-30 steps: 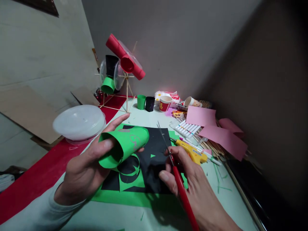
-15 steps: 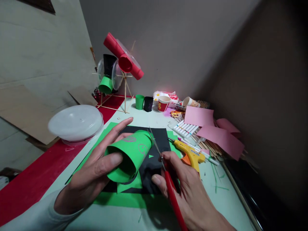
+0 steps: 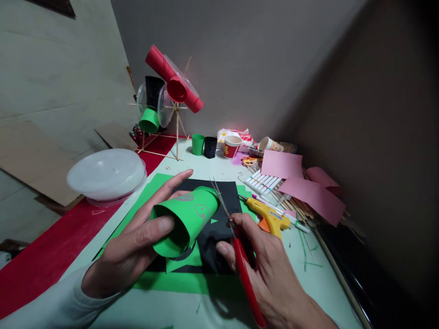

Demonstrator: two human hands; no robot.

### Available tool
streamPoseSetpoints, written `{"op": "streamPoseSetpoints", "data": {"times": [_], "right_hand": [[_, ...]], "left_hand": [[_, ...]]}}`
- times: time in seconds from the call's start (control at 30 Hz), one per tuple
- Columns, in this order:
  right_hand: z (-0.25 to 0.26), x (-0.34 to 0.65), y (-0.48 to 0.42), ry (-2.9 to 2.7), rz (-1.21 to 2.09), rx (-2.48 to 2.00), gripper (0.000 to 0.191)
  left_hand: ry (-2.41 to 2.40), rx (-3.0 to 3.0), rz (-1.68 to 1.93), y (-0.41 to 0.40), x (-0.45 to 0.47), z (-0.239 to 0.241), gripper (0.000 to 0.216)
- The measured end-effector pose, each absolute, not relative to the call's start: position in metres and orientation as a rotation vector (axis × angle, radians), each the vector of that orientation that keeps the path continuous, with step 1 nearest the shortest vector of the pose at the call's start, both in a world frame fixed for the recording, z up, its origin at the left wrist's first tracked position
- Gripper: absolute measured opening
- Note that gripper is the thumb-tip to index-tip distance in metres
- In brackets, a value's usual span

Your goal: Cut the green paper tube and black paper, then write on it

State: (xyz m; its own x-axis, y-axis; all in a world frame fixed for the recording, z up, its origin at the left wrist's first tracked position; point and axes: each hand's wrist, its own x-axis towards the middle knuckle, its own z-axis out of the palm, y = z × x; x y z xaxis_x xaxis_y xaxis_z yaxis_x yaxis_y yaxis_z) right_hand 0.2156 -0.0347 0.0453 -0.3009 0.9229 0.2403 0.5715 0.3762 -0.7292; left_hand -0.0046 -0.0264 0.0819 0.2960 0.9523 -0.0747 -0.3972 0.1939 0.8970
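Tilted on its side, a green paper-wrapped cup [image 3: 183, 219] with purple drawings rests in my left hand [image 3: 137, 233], thumb inside the open end and fingers along the far side. My right hand [image 3: 260, 260] grips red-handled scissors [image 3: 242, 269]. Their thin blades are slightly apart, at the cup's far right end; whether they touch the paper I cannot tell. Below lie a black sheet [image 3: 219, 246] and a green sheet [image 3: 164, 281], with a small green scrap [image 3: 214, 221] beside the cup.
A yellow glue gun [image 3: 270, 214] lies to the right, near markers [image 3: 264, 182] and pink papers [image 3: 315, 196]. Behind stand a green cup [image 3: 198, 144], a black cup [image 3: 210, 147] and a red-white cup [image 3: 232, 146]. Plastic lids [image 3: 106, 173] and a stick-and-cup wheel model [image 3: 177, 114] are at the left.
The scissors have shifted slightly at the cup's far end, their blades a little further open. The cup stays in my left hand, and the view has moved slightly.
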Motion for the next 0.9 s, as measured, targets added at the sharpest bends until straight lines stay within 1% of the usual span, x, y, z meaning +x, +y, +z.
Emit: {"op": "streamPoseSetpoints", "data": {"times": [0.13, 0.27, 0.47, 0.57, 0.67, 0.9], "right_hand": [[0.0466, 0.2157, -0.0351, -1.995, 0.705, -1.273, 0.015], [0.0468, 0.2155, -0.0349, -2.004, 0.672, -1.261, 0.017], [0.0455, 0.2155, -0.0341, -1.997, 0.649, -1.249, 0.015], [0.0454, 0.2153, -0.0343, -1.986, 0.661, -1.245, 0.015], [0.0457, 0.2154, -0.0345, -1.984, 0.685, -1.247, 0.016], [0.0475, 0.2162, -0.0332, -2.004, 0.718, -1.263, 0.023]], "left_hand": [[0.764, 0.907, 1.077, -0.0264, -0.0032, 0.0839, 0.080], [0.791, 0.928, 1.071, -0.0259, -0.0031, 0.0849, 0.078], [0.744, 0.920, 1.070, -0.0248, -0.0038, 0.0826, 0.082], [0.746, 0.925, 1.068, -0.0243, -0.0050, 0.0802, 0.079], [0.756, 0.934, 1.075, -0.0237, -0.0061, 0.0782, 0.074], [0.773, 0.936, 1.102, -0.0216, -0.0067, 0.0787, 0.073]]}}
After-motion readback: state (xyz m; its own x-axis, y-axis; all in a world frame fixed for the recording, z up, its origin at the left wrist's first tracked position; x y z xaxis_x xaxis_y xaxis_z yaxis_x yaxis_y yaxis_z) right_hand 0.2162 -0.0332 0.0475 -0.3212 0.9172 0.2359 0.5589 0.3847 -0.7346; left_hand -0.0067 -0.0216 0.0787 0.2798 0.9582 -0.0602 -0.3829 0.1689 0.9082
